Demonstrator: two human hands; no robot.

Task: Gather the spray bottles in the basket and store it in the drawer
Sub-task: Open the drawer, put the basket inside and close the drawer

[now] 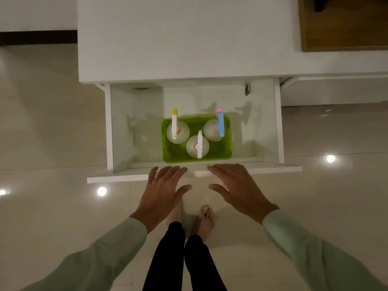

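A green plastic basket (227,148) stands inside the pulled-out white drawer (279,133). Three clear spray bottles stand upright in it: one with a yellow-tipped white trigger (174,127) at the left, one with a white trigger (199,144) in front, one with a blue and pink trigger (220,124) at the right. My left hand (162,190) and my right hand (235,186) hover, fingers spread, over the drawer's front panel (117,178); whether the fingertips touch it I cannot tell. Both hold nothing.
The drawer belongs to a white cabinet (184,38) whose top fills the upper view. A wooden surface (344,26) lies at the upper right. Glossy beige floor tiles (52,122) surround it. My bare feet (201,221) stand just before the drawer.
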